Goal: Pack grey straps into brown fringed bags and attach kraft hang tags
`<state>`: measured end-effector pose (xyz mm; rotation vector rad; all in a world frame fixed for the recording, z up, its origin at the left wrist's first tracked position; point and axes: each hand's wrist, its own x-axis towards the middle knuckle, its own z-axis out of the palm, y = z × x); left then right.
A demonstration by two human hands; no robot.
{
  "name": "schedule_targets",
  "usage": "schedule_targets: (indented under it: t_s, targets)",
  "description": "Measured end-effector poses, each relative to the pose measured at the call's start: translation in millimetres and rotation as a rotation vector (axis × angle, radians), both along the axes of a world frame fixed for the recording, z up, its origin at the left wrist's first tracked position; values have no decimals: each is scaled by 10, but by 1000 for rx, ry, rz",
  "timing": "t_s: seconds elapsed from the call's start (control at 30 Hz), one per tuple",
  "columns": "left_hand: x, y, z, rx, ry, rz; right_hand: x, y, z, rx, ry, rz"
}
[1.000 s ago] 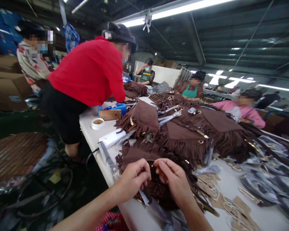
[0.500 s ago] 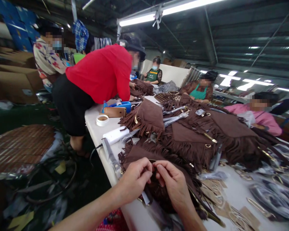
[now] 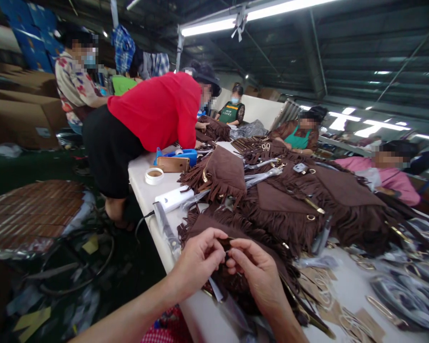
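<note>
My left hand (image 3: 202, 257) and my right hand (image 3: 259, 271) meet at the near edge of the table, fingertips almost touching. Each has thumb and forefinger pinched together. Between them shows a tiny dark piece, too small to name. Directly under and behind my fingers lies a dark brown fringed bag (image 3: 205, 225), its near side partly hidden by my hands. A gold-coloured zip edge (image 3: 309, 312) runs out from it past my right wrist. Beneath my left hand, a plastic-wrapped strip (image 3: 216, 289) pokes out.
More fringed bags (image 3: 279, 200) are heaped across the white table (image 3: 139, 177). A tape roll (image 3: 154, 176), a phone (image 3: 173, 165) and a blue tape dispenser (image 3: 191, 155) sit at left. Tags with cords (image 3: 320, 286) lie right. A co-worker in red (image 3: 157, 109) leans over the table.
My fingertips have shifted slightly, and a small dark piece now shows between them. The view has swung slightly left. The co-worker in red has shifted a little to the right.
</note>
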<state>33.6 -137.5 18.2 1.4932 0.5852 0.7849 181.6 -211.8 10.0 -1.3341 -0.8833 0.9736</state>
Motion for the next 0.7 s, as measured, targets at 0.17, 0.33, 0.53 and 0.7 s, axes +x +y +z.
schedule_targets:
  t_s: [0.17, 0.33, 0.53, 0.7]
  targets:
    - [-4, -4, 21, 40, 13, 0, -47, -5, 58, 2, 27, 51]
    - [6, -18, 43, -13, -58, -40, -48, -8, 39, 11, 13, 61]
    - [44, -17, 27, -63, -91, -77, -48, -12, 46, 2, 24, 60]
    - [46, -4, 82, -40, -69, -52, -45, 3, 63, 1, 34, 56]
